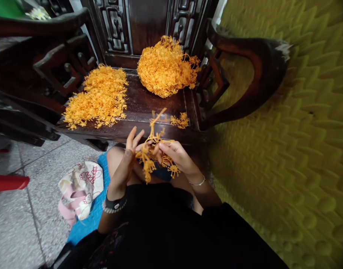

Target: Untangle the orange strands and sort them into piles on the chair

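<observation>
A branching cluster of orange plastic pieces (147, 160), with thin stems and small flower-like ends, hangs in front of my body above my lap. My right hand (175, 155) pinches its stems between thumb and fingers. On the other side, my left hand (128, 153) has its upper fingers spread and raised, while its lower fingers reach the cluster's edge; whether they touch it is partly hidden. A loose stem sticks up blurred above the hands. Beyond lies a small orange bunch (180, 120) on the seat's front right.
The dark wooden chair seat (149, 108) bears a flat orange pile (100, 99) at left and a rounder, tangled heap (166, 69) at back right. A curved armrest (252, 71) stands beside the yellow-green textured wall (306, 123). A white-and-pink cloth bag (86, 186) lies on a blue mat (89, 228).
</observation>
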Tool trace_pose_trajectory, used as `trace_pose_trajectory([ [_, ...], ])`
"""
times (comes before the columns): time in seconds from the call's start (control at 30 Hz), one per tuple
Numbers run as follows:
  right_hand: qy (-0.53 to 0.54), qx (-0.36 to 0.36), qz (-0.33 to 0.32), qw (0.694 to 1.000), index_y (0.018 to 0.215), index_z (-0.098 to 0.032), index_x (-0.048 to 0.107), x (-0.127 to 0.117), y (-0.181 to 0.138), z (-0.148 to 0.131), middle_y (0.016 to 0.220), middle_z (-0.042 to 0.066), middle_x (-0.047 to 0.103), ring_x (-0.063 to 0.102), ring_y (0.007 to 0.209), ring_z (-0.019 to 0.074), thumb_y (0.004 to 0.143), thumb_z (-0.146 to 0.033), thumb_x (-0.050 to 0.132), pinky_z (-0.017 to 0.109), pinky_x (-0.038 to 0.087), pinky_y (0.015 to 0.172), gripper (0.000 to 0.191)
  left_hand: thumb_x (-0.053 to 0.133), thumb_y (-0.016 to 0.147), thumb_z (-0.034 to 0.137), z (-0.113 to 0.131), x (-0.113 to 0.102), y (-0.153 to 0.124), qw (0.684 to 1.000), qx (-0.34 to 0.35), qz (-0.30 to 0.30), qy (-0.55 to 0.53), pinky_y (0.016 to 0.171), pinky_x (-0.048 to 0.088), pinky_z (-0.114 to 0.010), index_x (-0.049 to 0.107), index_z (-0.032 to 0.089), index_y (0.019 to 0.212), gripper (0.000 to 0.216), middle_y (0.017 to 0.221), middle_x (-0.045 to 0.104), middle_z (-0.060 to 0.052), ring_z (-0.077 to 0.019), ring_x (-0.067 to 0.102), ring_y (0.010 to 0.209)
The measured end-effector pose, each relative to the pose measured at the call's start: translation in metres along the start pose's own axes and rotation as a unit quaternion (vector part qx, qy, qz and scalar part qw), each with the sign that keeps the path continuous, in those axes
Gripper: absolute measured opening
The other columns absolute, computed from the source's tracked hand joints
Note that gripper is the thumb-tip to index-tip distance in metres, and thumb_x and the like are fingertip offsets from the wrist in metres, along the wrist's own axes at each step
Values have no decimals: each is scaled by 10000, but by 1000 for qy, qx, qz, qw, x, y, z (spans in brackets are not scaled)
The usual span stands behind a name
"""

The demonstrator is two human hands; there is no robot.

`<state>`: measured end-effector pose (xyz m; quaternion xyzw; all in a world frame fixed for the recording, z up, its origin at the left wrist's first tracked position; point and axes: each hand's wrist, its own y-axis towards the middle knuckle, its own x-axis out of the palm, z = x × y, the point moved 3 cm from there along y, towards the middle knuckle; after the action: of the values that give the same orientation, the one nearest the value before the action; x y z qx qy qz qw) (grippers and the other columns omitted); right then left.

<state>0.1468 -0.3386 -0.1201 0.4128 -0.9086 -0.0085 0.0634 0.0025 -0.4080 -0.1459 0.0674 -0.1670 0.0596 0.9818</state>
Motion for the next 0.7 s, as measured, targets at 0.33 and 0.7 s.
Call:
trace_pose_trajectory([
  [0.33, -58, -79, 104, 990, 825, -191, 685, 4, -13, -13, 801, 25, 658, 613, 803, 155, 902, -444, 532, 310, 490, 834, 306, 588, 850, 487, -10, 5, -17, 995, 45, -8, 91, 938, 468, -358, 568, 259, 1199, 418, 1135, 635, -53, -231, 589, 1074],
  [0.7, -2, -132, 127, 983, 772, -191, 664, 2, -25, -9, 792, 41, 633, 595, 782, 188, 689, -671, 659, 331, 499, 743, 487, 674, 802, 213, 19, 19, -21, 913, 175, -51, 364, 702, 414, -282, 616, 212, 967, 175, 825, 551, -9, -169, 509, 802],
])
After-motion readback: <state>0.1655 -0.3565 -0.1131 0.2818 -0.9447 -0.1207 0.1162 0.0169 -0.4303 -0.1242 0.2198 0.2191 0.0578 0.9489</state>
